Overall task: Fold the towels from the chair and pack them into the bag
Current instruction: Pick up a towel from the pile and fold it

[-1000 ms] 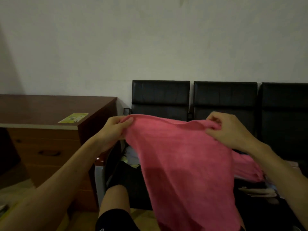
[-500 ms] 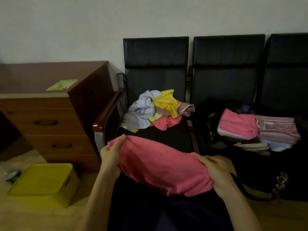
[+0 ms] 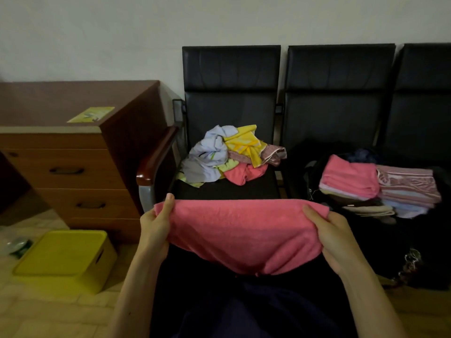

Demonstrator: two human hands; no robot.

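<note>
Softness governs how the pink towel (image 3: 244, 230) will handle. It is light, limp terry with a nubby pile and no stiffness of its own, so it sags in a belly between my two holds, over the lap at lower centre of the frame. My left grip (image 3: 156, 223) is clamped on its left end, thumb on top at the upper edge and fingers underneath. My right grip (image 3: 334, 237) is closed round the right end the same way. The upper edge runs fairly straight between them.

I judge the corners and that top edge the places to hold, because taken mid-cloth it would bunch and lose any fold. The pile should give friction enough against slipping, and nothing here is fragile.

Above centre stands the chair (image 3: 227, 191), smooth black padded leatherette with a glossy wooden armrest (image 3: 158, 154). On it lies a crumpled heap of towels (image 3: 229, 154): pale lilac, yellow, pink and one patterned. At right, a stack of folded towels (image 3: 380, 186), pink and striped mauve on top, sits in the mouth of the black bag (image 3: 415, 240), which looks soft-sided. A yellow plastic box (image 3: 63, 252) sits on the floor at lower left.
</note>
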